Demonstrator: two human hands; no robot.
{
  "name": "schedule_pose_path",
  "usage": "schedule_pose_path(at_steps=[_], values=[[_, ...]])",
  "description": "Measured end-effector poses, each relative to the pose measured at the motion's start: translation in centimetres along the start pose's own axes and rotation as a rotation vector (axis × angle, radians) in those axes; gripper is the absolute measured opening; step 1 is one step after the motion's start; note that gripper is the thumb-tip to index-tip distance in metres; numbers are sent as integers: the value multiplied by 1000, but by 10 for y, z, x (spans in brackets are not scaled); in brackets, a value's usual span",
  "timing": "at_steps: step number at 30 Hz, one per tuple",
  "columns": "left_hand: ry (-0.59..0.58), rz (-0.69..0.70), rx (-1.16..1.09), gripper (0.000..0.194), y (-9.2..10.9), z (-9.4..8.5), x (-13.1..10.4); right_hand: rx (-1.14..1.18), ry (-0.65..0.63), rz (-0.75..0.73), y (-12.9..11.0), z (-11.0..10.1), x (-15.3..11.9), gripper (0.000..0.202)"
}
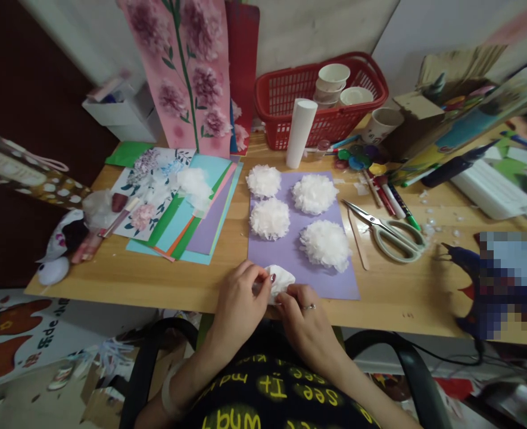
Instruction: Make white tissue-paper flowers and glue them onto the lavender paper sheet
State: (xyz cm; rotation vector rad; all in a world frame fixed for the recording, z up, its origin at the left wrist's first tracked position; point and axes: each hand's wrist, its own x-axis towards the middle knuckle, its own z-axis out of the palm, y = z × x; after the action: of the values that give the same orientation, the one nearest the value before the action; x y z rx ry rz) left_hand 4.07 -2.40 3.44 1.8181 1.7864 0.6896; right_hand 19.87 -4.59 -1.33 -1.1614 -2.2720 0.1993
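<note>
At the table's front edge, a small white tissue piece (281, 277) is held between both hands. My left hand (244, 292) pinches its left side with thumb and forefinger. Closed on its lower right side is my right hand (305, 313), which wears a ring. Just beyond lies a purple sheet (290, 262) bearing several fluffy white paper flowers, one of them (326, 244) nearest to my right hand. The fingertips partly hide the tissue piece.
Scissors (390, 232) and a wooden stick (358, 238) lie right of the sheet. Coloured papers (209, 238) are stacked at left. Behind stand a white roll (301, 134) and a red basket (272, 98) with paper cups. Markers (392, 199) lie at right.
</note>
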Motion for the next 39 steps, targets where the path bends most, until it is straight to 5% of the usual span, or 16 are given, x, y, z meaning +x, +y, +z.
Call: schedule_pose_path(at_steps=[12, 16, 21, 39], values=[[10, -67, -56, 14, -4, 3, 1, 36, 35, 13, 2, 4, -4, 23], [15, -10, -90, 26, -7, 4, -3, 58, 56, 42, 2, 6, -4, 22], [55, 1, -107, 14, -11, 9, -5, 63, 82, 70, 2, 7, -3, 21], [50, -109, 198, 3, -14, 0, 7, -63, -19, -128, 5, 0, 0, 35]])
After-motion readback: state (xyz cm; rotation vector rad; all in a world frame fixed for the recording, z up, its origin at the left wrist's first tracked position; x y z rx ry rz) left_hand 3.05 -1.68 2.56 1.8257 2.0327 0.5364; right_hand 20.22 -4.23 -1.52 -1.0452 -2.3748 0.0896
